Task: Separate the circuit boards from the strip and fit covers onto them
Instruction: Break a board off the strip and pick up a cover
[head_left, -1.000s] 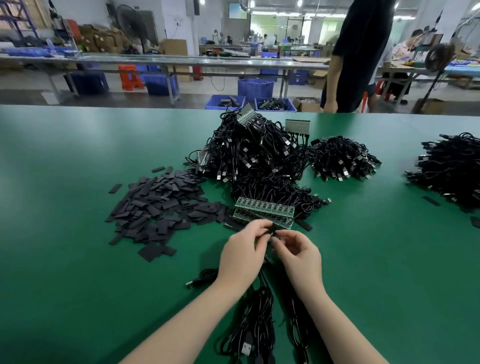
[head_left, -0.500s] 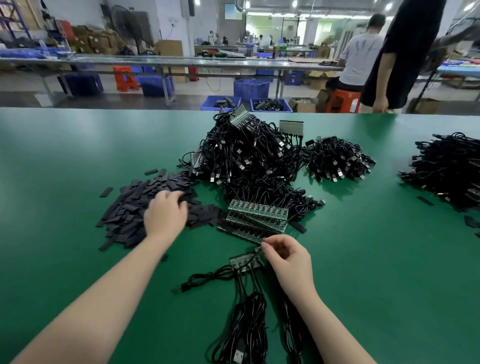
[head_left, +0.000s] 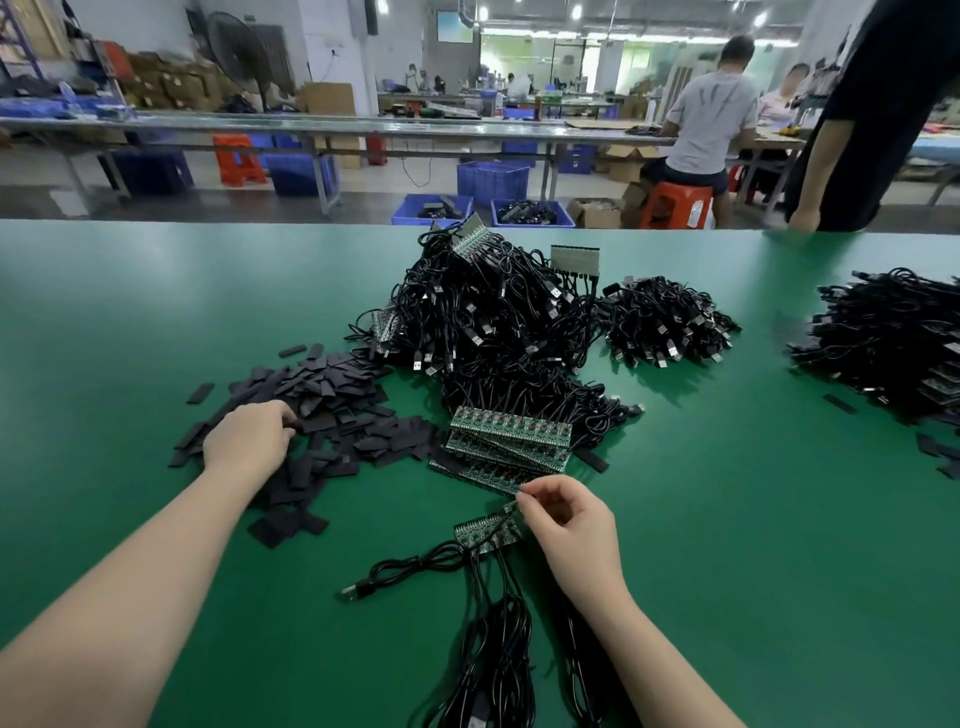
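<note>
- Now I see my left hand (head_left: 248, 441) has left the strip, where a second ago both hands worked together, and swung out to the pile of covers (head_left: 322, 415); its fingers curl down into the pieces, but I cannot tell whether they have one pinched yet.
- My right hand (head_left: 569, 522) has stayed put, thumb and forefinger pinching a single circuit board (head_left: 511, 505) at the upper end of the short strip (head_left: 488, 532) just left of it; whether that board is fully snapped free is unclear to me.
- I read this as the break step ending and the cover step beginning: one board is ready for a sleeve.
- Covers are flat, matte black, soft-looking rectangular slips, loosely heaped under and beyond my left hand.
- Boards are thin, rigid green pieces with tiny components, each trailing a glossy black cable (head_left: 498, 639) towards me.
- Beyond my right hand lie stacked full strips (head_left: 511, 441), then a tangled cable mound (head_left: 493, 322).
- Everything sits on a smooth green tabletop (head_left: 727, 519).
</note>
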